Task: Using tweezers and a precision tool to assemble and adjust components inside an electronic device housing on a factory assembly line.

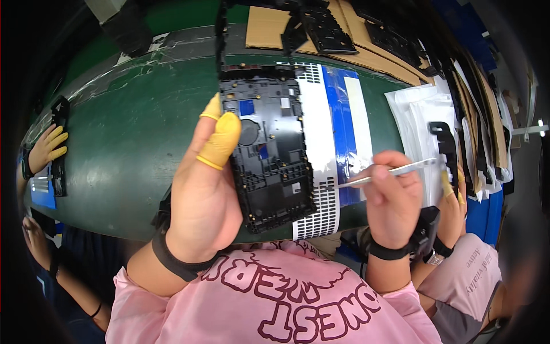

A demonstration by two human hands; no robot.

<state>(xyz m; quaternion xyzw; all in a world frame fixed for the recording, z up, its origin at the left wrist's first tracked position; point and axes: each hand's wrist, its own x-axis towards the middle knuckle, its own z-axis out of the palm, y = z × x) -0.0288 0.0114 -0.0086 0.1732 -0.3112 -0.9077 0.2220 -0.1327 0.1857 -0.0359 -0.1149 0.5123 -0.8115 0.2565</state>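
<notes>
Your left hand (203,189), two yellow finger cots on, grips the black rectangular plastic frame panel (266,146) by its left edge, tilted up so its inner face meets your eyes. Your right hand (392,198) is closed around one pair of slim silver metal tweezers (384,173), tips aimed at one white perforated sticker sheet (321,166) lying beside the panel on the green conveyor belt (132,143). Beyond, two co-workers' hands: one yellow-gloved (47,146) far left, one at right holding a black bracket (447,149). Farther back, several black frames (326,28) rest on brown cardboard (269,26).

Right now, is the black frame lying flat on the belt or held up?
Held up: the left hand grips the black frame by its edge, tilted above the green belt.
</notes>
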